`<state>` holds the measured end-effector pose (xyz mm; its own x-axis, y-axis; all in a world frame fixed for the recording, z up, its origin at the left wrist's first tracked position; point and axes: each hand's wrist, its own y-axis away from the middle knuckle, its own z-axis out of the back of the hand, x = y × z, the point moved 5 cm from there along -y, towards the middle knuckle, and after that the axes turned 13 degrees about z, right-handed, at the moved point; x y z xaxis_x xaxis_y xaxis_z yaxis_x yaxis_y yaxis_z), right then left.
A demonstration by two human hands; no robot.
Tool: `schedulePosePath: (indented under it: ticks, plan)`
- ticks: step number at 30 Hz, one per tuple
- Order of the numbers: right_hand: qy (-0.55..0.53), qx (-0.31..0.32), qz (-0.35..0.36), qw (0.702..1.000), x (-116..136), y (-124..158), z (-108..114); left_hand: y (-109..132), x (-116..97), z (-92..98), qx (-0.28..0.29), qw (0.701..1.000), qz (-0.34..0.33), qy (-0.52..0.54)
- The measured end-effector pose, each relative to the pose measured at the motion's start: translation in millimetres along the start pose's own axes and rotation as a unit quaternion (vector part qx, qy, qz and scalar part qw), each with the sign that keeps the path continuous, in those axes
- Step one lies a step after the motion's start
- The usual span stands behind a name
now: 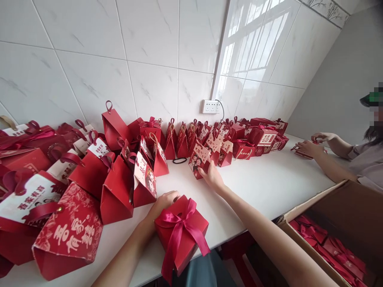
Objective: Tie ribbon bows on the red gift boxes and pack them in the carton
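At the table's near edge stands a red gift box (176,247) tied with a glossy magenta ribbon bow (184,221). My left hand (166,198) curls around its far side, and most of the fingers are hidden behind it. Farther out, my right hand (213,176) grips a small red and cream printed gift box (198,160), thumb on its near face. Similar printed boxes (225,153) stand close behind that one. A black loop (179,160) lies on the white tabletop (176,179) to its left.
Red candy-style boxes with ribbon loops (116,187) crowd the left side; more boxes (263,137) line the tiled wall. An open cardboard carton (317,195) holding red boxes stands at right. Another person's hands (314,147) handle something red at the far right. A power socket (212,107) is on the wall.
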<state>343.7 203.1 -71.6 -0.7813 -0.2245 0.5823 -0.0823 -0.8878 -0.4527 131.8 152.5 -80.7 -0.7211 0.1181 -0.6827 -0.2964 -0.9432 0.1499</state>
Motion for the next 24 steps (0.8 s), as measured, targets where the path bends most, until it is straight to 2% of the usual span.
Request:
schedulePosePath:
  ticks: [10, 17, 24]
  plan:
    - [0.007, -0.042, 0.001, 0.999, -14, -24, -7, 1, 0, -0.4, -0.006, 0.999, -0.016, -0.03]
    - [-0.002, -0.092, 0.03, 0.995, -21, -20, -12, -8, 7, -3.1, 0.0, 0.999, -0.011, -0.036]
    - [0.035, -0.098, 0.053, 0.993, -19, -11, -12, -2, 3, -1.2, -0.017, 0.999, -0.012, -0.035]
